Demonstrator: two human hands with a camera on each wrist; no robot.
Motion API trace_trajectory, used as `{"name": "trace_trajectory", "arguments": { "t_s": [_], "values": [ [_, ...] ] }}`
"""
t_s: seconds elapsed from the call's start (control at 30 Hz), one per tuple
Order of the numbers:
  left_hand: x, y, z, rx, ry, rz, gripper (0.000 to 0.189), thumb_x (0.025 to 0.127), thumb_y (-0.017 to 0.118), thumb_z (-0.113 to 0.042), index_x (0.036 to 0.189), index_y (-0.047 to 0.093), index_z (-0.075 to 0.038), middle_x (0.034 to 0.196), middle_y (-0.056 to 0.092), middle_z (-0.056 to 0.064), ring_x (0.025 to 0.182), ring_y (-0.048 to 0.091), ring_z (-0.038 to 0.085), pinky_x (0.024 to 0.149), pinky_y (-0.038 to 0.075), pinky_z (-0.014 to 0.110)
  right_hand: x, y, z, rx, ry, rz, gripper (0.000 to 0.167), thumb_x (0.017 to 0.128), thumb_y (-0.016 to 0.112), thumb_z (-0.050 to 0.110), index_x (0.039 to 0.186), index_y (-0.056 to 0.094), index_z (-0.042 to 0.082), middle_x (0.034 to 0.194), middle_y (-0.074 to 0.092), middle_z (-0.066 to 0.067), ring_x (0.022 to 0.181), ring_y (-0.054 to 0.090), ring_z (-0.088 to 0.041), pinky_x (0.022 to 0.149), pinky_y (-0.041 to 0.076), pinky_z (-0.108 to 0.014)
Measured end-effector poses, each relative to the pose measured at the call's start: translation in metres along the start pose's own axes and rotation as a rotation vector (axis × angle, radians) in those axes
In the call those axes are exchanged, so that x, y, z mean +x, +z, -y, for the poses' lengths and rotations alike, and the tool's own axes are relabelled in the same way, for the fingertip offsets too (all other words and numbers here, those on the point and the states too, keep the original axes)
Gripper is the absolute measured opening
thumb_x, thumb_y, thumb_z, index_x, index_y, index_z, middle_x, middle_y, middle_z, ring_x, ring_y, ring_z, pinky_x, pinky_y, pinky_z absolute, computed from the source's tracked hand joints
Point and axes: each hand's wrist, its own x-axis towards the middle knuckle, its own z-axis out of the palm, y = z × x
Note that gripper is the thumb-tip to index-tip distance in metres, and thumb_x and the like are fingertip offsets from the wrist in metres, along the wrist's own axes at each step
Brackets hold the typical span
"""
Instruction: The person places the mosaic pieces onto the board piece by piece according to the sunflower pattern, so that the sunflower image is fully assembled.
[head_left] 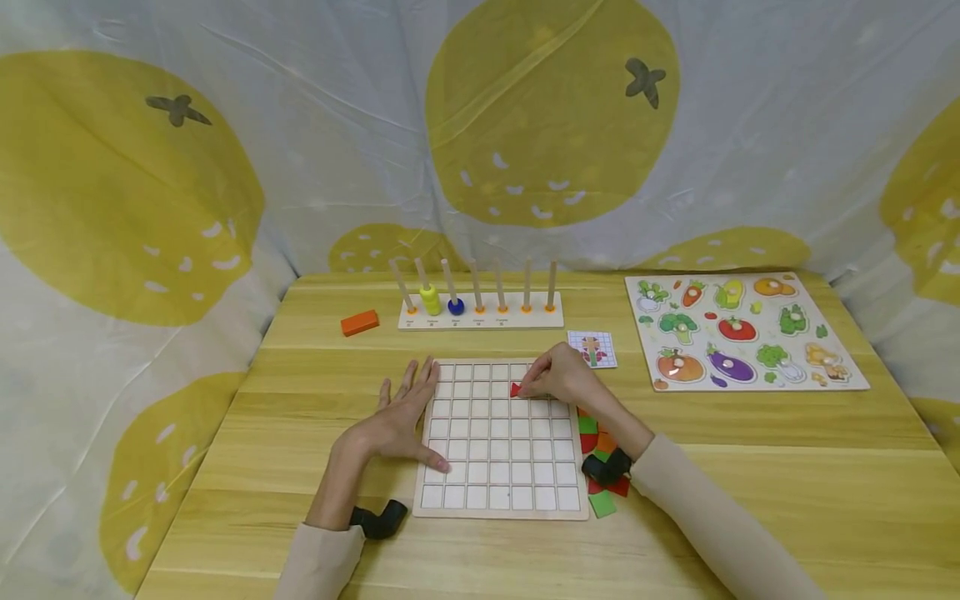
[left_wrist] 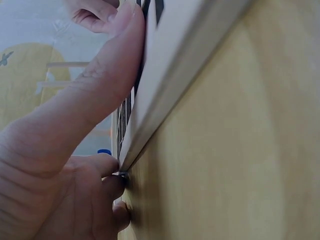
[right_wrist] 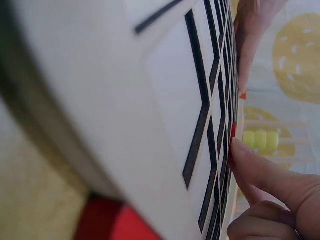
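A pale wooden grid board (head_left: 480, 497) with rows of square cells lies on the table. My right hand (head_left: 564, 377) pinches a small red tile (head_left: 515, 389) between thumb and fingertip, at a cell in the second row from the top. The right wrist view shows the same red tile (right_wrist: 233, 131) against the board's surface. On the left edge of the board rests my left hand (head_left: 395, 423), its fingers spread and its thumb lying over the frame. Close up in the left wrist view, the left thumb (left_wrist: 95, 85) lies along the board's rim.
Red, green and orange tiles (head_left: 602, 505) lie by the board's right edge, partly under the right forearm. Behind stand a peg counting rack (head_left: 480, 320), an orange block (head_left: 360, 322), a pattern card (head_left: 604, 353) and a vegetable puzzle board (head_left: 697, 333).
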Motion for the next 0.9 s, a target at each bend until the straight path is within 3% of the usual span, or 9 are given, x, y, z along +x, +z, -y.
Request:
{"name": "trace_trajectory", "arguments": {
  "t_s": [0.07, 0.17, 0.3, 0.43, 0.57, 0.9],
  "values": [
    [0.0001, 0.0000, 0.0003, 0.003, 0.001, 0.001, 0.152, 0.067, 0.094, -0.052, 0.165, -0.012, -0.006, 0.173, -0.019, 0.013, 0.159, -0.023, 0.038, 0.121, -0.017, 0.072, -0.0001, -0.0001, -0.0002, 0.000, 0.004, -0.004, 0.008, 0.083, 0.087, 0.012, 0.078, 0.082, 0.008, 0.081, 0.079, -0.002, 0.068, 0.063, -0.013, 0.057, 0.044, -0.024],
    [0.0005, 0.0002, 0.0008, 0.006, 0.003, 0.000, 0.152, 0.067, 0.094, -0.053, 0.165, -0.012, -0.006, 0.173, -0.019, 0.013, 0.159, -0.023, 0.038, 0.121, -0.017, 0.072, 0.0004, -0.0007, 0.0000, 0.012, 0.014, -0.001, 0.007, 0.081, 0.089, 0.014, 0.083, 0.083, 0.010, 0.071, 0.070, 0.003, 0.061, 0.049, -0.011, 0.054, 0.036, -0.024],
    [0.0011, 0.0004, 0.0013, 0.008, -0.001, 0.000, 0.152, 0.066, 0.095, -0.053, 0.165, -0.011, -0.006, 0.173, -0.019, 0.013, 0.159, -0.024, 0.038, 0.121, -0.017, 0.072, 0.0020, -0.0014, 0.0001, 0.047, 0.002, 0.026, 0.014, 0.082, 0.088, 0.011, 0.095, 0.084, 0.010, 0.074, 0.064, -0.004, 0.059, 0.030, -0.014, 0.053, 0.025, -0.026],
    [0.0016, 0.0004, 0.0014, 0.009, -0.005, -0.001, 0.152, 0.066, 0.095, -0.053, 0.165, -0.011, -0.006, 0.173, -0.019, 0.013, 0.159, -0.023, 0.038, 0.121, -0.017, 0.071, 0.0024, -0.0017, 0.0014, 0.074, 0.002, 0.048, 0.017, 0.083, 0.086, 0.008, 0.099, 0.084, 0.008, 0.098, 0.078, -0.011, 0.062, 0.040, -0.013, 0.055, 0.031, -0.025],
    [0.0017, 0.0004, 0.0011, 0.011, -0.005, 0.001, 0.152, 0.066, 0.094, -0.053, 0.165, -0.011, -0.006, 0.173, -0.019, 0.013, 0.159, -0.023, 0.038, 0.121, -0.017, 0.071, 0.0022, -0.0015, 0.0013, 0.069, 0.003, 0.038, 0.014, 0.083, 0.086, 0.008, 0.097, 0.084, 0.009, 0.110, 0.079, -0.012, 0.063, 0.045, -0.013, 0.055, 0.034, -0.025],
    [0.0012, 0.0007, 0.0002, 0.017, -0.007, 0.001, 0.152, 0.066, 0.095, -0.052, 0.165, -0.011, -0.005, 0.173, -0.019, 0.013, 0.159, -0.023, 0.038, 0.121, -0.017, 0.071, -0.0001, -0.0007, -0.0011, 0.041, -0.021, 0.016, 0.008, 0.083, 0.087, 0.010, 0.091, 0.085, 0.010, 0.100, 0.080, -0.010, 0.066, 0.047, -0.013, 0.056, 0.034, -0.025]
  ]
}}
